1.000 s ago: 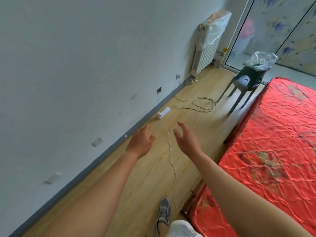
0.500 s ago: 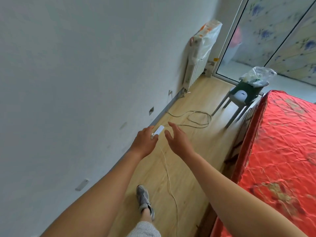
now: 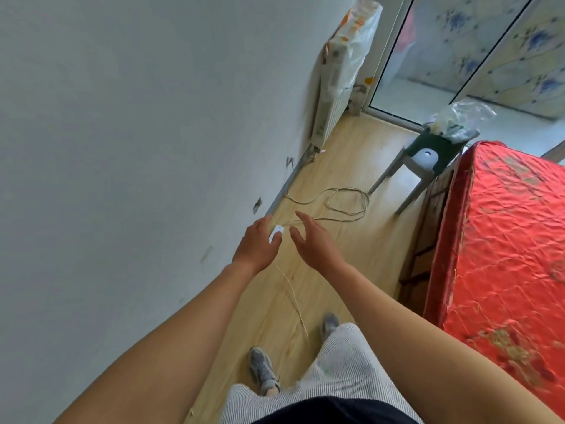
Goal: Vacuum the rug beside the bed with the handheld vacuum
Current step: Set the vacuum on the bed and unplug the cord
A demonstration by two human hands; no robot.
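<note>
Both my arms stretch forward over the wooden floor between the wall and the bed, which has a red cover. My left hand hangs with relaxed fingers and holds nothing. My right hand is beside it, fingers straight and spread, also holding nothing. A white power strip lies on the floor between the two hands, partly hidden by my left hand. No rug and no handheld vacuum show in this view.
A thin white cable loops on the floor ahead and runs back toward my feet. A green stool with a plastic bag stands by the bed's corner. A wrapped radiator is on the wall, with a glass door beyond.
I have stepped forward along the wall. The power strip, first well ahead of my hands, now lies between them. Both hands stay held out and hold nothing.
</note>
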